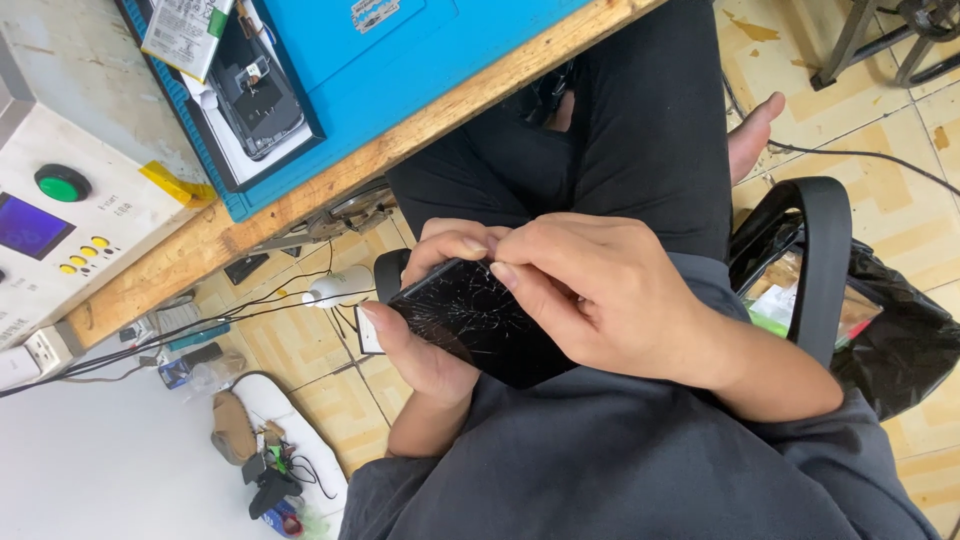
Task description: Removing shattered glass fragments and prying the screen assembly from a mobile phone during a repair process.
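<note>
The left hand (425, 345) is gripping a cracked phone (480, 320) over the lap (long axis running diagonally, upper-left to lower-right); the right hand (600, 295) is pinching, seemingly, at its top edge.

Black phone (480, 325) webbed with cracks; blue mat (420, 70); green button (62, 183).

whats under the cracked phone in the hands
The left hand cups the cracked phone from beneath, with the person's dark trousers and the tiled floor below. The phone's back and the left palm are hidden.
</note>
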